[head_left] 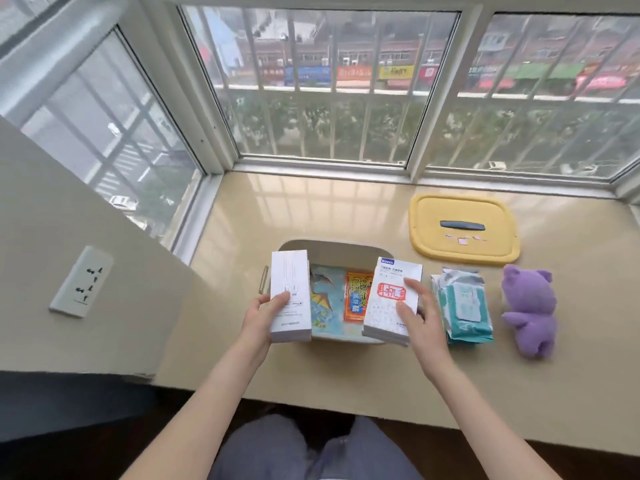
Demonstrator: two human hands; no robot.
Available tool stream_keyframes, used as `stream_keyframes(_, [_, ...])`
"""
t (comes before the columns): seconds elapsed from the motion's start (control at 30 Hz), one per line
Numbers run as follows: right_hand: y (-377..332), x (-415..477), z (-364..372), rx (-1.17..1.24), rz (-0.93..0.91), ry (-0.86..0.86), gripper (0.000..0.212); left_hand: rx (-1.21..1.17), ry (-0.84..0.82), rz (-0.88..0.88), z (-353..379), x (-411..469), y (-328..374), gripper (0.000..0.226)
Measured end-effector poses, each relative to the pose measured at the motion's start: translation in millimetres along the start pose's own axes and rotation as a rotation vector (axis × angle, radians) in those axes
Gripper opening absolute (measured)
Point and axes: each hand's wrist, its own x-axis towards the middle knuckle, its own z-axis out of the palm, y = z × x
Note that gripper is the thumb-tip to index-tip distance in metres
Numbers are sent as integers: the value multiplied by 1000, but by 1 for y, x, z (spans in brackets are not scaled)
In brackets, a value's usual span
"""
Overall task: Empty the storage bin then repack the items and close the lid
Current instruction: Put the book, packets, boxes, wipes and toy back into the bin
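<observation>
Both hands grip white boxes over the bin (332,245): left hand (263,315) one box (290,296), right hand (414,315) another (393,299). Right of the bin lie wipes (462,304), a purple toy (530,310), and farther, the lid (464,228), seemingly top up.

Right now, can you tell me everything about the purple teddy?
The purple teddy is a small soft toy that looks fuzzy like plush, all one lilac colour. It has two round ears, short stubby arms and legs. It lies on the beige sill, head pointing toward the window, facing away so no face shows. It sits apart from the wipes pack beside it and just below the yellow lid. No hand touches it.
</observation>
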Motion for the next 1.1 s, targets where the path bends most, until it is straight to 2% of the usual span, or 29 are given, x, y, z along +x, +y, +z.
stream_keyframes(0.3, [7, 40, 21, -33, 57, -109, 38, 3, 39, -14, 6, 32, -3, 76])
stream_keyframes(0.63, [46, 85, 51, -72, 83, -65, 41, 151, -23, -65, 21, 118, -21, 77])
stream_keyframes(0.77, [73, 106, 62, -79, 83, -58, 42, 160, -50, -121, 30, 162, -43, 63])
stream_keyframes(0.87, [95, 117, 68, -84, 87, -54, 42, 152, -57, -138, 33, 180, -56, 61])
stream_keyframes(1.1, [122, 139, 82, -76, 150, -107, 41, 118, -55, -83, 21, 180, -58, 53])
